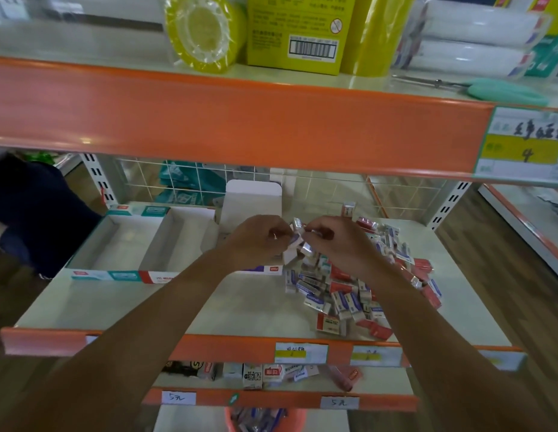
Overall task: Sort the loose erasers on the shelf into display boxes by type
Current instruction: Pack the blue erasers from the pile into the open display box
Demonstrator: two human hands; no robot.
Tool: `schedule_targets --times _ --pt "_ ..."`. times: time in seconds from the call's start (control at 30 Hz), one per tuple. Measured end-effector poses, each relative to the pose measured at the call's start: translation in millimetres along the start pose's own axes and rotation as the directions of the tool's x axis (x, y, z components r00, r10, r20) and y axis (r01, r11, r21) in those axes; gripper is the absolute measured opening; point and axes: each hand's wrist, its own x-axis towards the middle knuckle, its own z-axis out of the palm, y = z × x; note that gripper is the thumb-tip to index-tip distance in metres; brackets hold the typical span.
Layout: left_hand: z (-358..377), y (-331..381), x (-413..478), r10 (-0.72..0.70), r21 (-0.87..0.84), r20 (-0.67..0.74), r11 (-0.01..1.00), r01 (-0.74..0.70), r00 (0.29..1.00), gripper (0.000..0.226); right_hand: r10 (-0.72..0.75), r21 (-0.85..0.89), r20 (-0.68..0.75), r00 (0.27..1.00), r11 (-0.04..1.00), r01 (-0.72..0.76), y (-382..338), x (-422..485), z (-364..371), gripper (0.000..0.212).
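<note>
Pick step. Left hand (pixel 257 241) and right hand (pixel 338 243) both pinch a few erasers (pixel 298 244) above the pile (pixel 343 294). Next, likely: drop into display box (pixel 115 244), 9 o'clock.

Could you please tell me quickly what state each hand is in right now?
Left hand: closed, holding a small bunch of wrapped erasers.
Right hand: closed, pinching the same wrapped erasers.
</note>
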Motion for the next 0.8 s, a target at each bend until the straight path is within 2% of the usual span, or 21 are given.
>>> schedule_targets --times 0.2,0.43,0.53,0.6,0.7,0.8 --pt "-18.8 -7.9 -4.1 -0.039 -0.106 -0.028 0.994 0.035 0.999 0.015 0.005 0.06 0.046 0.999 0.998 -0.008 -25.2 12.7 9.5 0.018" --pt "-29.3 -23.9 -9.6 -0.217 -0.234 -0.047 0.951 0.201 0.975 0.019 0.051 0.106 -0.014 0.999 0.993 -0.049 -37.4 23.0 26.4 0.009" --pt "-33.0 -33.5 -10.1 -0.259 -0.164 0.004 0.953 0.256 0.966 0.015 0.076 0.063 0.046 0.996 0.995 -0.079 -37.2 24.9 34.5 0.011" --pt "-34.8 -41.5 -10.4 -0.278 -0.051 -0.007 0.96 0.277 0.961 0.015 0.086 0.013 0.078 0.993 0.996 -0.087 -37.5 26.9 37.2 0.016" --pt "-36.6 -50.2 -11.3 -0.299 0.096 -0.005 0.95 0.298 0.954 0.015 0.08 -0.134 0.141 0.987 0.989 -0.061 -40.5 28.7 39.6 0.02" --pt "-35.9 -54.5 -10.6 -0.291 0.154 0.011 0.946 0.286 0.957 0.013 0.068 -0.219 0.192 0.979 0.975 -0.025 -42.0 28.3 42.6 0.019"
